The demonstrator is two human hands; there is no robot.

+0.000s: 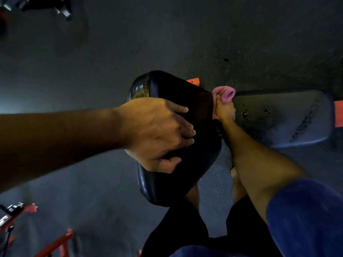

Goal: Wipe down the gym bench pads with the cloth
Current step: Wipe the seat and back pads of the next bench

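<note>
No readable text, label, brand, number or sign shows anywhere; all surfaces appear unmarked.

Dark speckled floor [185,34] all around — red metal frame bars [55,243] at lower left, blurred black equipment [46,6] in the upper-left corner.

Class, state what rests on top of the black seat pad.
The left hand rests on the black seat pad, fingers spread, thumb at its edge. The pad surface beneath the hand is covered.
</note>
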